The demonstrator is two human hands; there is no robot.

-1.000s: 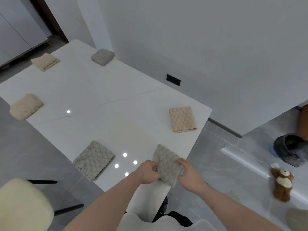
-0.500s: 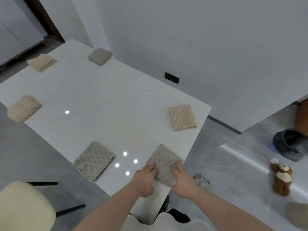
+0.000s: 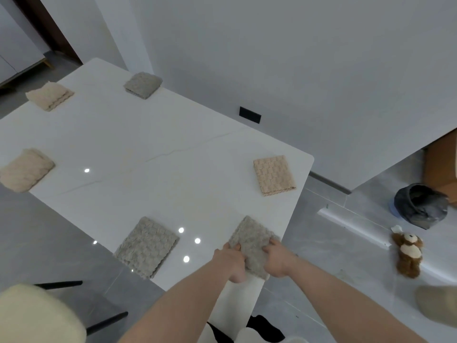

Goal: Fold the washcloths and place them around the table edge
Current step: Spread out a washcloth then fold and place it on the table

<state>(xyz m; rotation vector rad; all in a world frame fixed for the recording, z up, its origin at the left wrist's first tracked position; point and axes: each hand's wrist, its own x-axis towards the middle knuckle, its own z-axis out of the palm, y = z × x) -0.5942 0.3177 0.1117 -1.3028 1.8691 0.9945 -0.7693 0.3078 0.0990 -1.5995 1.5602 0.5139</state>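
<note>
A folded grey washcloth [image 3: 249, 240] lies at the near right corner of the white table [image 3: 160, 144]. My left hand [image 3: 231, 261] grips its left edge and my right hand [image 3: 278, 258] grips its right edge, fingers curled on the fabric. Its near end is partly hidden by my hands. Five more folded washcloths lie near the table edges: a grey one [image 3: 146, 246] on the near side, a beige one [image 3: 274, 175] on the right, a grey one [image 3: 143, 84] at the far end, and two beige ones [image 3: 49, 95] [image 3: 24, 169] on the left.
A cream chair [image 3: 37, 315] with black legs stands at the near left of the table. On the floor to the right are a teddy bear [image 3: 408, 253] and a dark bucket [image 3: 420, 206]. A white wall with a black outlet [image 3: 249, 115] runs close along the table's far side.
My hands went from pinching the grey washcloth, to pressing it flat on the table corner, to curling round its two side edges now.
</note>
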